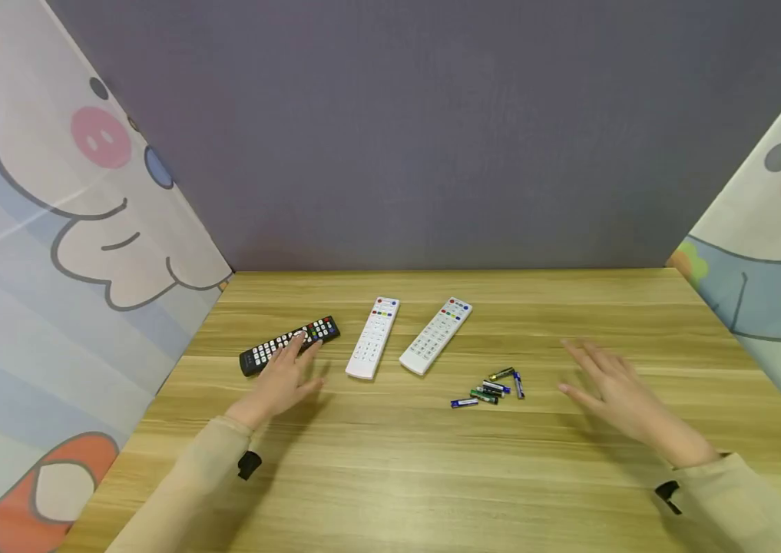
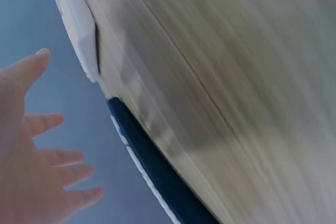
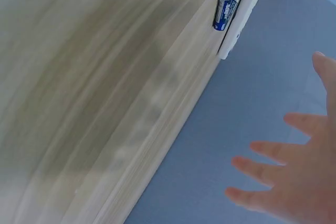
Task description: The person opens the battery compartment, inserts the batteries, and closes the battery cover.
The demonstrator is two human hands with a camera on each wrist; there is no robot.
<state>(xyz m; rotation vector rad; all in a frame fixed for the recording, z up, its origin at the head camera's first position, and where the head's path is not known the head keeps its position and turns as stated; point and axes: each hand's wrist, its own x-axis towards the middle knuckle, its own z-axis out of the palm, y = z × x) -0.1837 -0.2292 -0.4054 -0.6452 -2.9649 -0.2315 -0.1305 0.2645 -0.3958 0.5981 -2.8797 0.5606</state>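
A: Head view first; the left hand (image 1: 285, 380) is out over the near end of the black remote (image 1: 289, 345), fingers straight and spread, the fingertips lying over its keys; whether they actually press down I cannot tell; nothing is gripped.

B: And the right hand (image 1: 614, 392) hovers above the wooden surface (image 1: 390, 461), fingers straight and fanned wide, holding nothing; the little heap of batteries (image 1: 494, 387) lies to its left, near but apart.

A: Between the two hands sit two white remotes, keys up; the left white remote (image 1: 372, 337) just beside the black one, the right white remote (image 1: 435, 335) next along, tilted a touch; the batteries lie in front of that second one.

B: Grey back wall (image 1: 431, 130) behind; cartoon-printed curtains (image 1: 51, 230) on both sides.

A: Over to the left wrist view, blurred; the left hand (image 2: 37, 156) shows at the left edge, thumb and fingers splayed, empty; the black remote (image 2: 157, 177) runs as a dark bar along the wooden surface, with a white remote (image 2: 79, 30) beyond it.

B: Right wrist view, also smeared; the right hand (image 3: 299, 177) sits at the lower right, fingers apart and relaxed, nothing in it; the batteries (image 3: 228, 3) show at the top, blue-labelled, lying on the wood with a white remote's edge just behind them.
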